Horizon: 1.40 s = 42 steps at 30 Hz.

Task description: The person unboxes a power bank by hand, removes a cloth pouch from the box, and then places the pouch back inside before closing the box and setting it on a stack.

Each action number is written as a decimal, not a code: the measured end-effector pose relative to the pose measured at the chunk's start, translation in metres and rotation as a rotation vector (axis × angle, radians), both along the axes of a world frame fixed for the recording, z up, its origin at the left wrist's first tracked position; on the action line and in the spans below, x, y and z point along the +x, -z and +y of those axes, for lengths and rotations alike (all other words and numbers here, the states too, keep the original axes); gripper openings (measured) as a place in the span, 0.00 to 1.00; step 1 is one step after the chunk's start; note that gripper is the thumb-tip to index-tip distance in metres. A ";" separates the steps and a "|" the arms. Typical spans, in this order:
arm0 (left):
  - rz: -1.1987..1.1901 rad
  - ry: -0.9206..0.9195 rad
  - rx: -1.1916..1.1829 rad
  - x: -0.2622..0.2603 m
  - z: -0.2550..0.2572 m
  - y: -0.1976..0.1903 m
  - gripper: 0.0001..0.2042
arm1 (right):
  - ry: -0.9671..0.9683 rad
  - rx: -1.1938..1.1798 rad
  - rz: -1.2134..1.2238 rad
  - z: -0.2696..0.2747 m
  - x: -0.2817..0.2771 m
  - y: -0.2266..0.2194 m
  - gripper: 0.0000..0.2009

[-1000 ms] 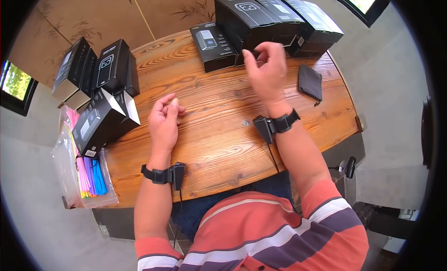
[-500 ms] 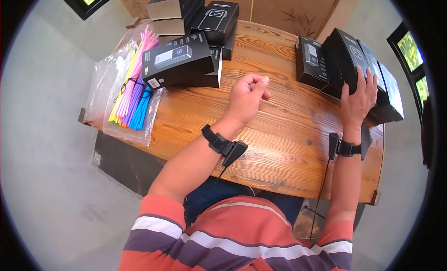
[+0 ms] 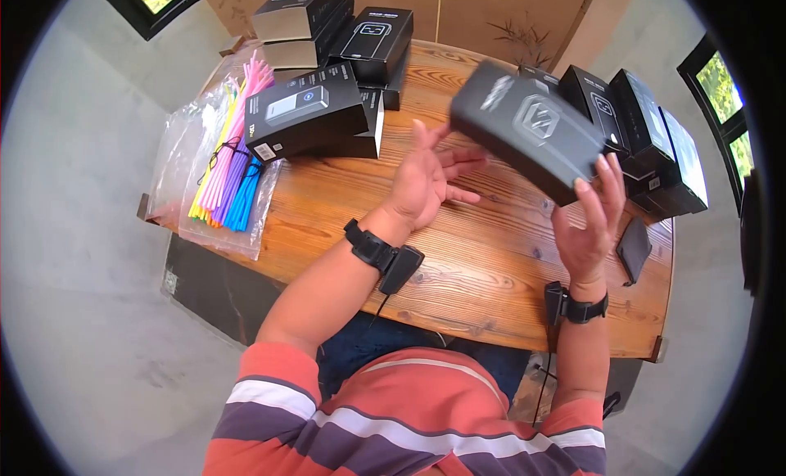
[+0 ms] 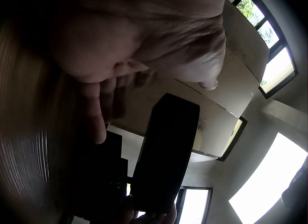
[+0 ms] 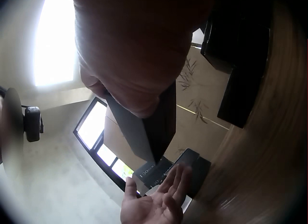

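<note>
A black box (image 3: 532,128) with a device outline on its top is held above the table by the right hand (image 3: 591,222), whose fingers and thumb grip its near right end. The left hand (image 3: 426,181) is spread, palm up, beside the box's far left end; whether a fingertip touches it I cannot tell. In the left wrist view the box (image 4: 168,147) hangs in front of the left hand (image 4: 144,41), apart from the palm. The right wrist view has the right hand (image 5: 134,51) on the box (image 5: 149,128), with the left hand (image 5: 154,204) open beyond.
Several black boxes (image 3: 647,124) stand at the table's right, with a dark pouch (image 3: 634,248) nearer. At the left are more stacked boxes (image 3: 307,108) and a clear bag (image 3: 172,189) under colourful sticks (image 3: 233,165). The wooden table (image 3: 475,271) has its near edge by the person.
The right hand has lifted a box from the right-hand group and brought it left over the table. The left hand's curled fingers have opened out. Earlier, the head view swung to the right.
</note>
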State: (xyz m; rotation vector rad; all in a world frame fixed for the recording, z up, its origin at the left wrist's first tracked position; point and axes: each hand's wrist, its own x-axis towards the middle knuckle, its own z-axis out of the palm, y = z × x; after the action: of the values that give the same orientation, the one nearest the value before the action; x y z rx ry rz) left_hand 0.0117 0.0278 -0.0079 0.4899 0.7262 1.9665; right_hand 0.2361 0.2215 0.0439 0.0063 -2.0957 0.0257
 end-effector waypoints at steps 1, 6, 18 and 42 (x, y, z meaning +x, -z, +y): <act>0.004 0.006 -0.004 -0.001 -0.002 -0.001 0.46 | -0.020 -0.019 -0.021 -0.003 -0.001 0.005 0.35; -0.064 -0.034 -0.135 -0.004 -0.003 -0.003 0.29 | -0.064 -0.110 -0.093 -0.007 0.002 0.014 0.34; 0.322 -0.171 -0.113 0.009 0.004 -0.001 0.25 | -0.502 -1.542 -0.096 -0.015 -0.004 0.031 0.41; 0.637 -1.254 -0.379 -0.106 -0.154 -0.084 0.16 | -0.561 -1.783 0.097 -0.006 0.007 0.021 0.39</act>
State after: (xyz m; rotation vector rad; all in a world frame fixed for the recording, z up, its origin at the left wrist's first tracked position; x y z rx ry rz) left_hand -0.0944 -0.1260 0.0761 0.4591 2.1503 2.6704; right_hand 0.2429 0.2155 0.0230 -0.4499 -1.2649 2.0674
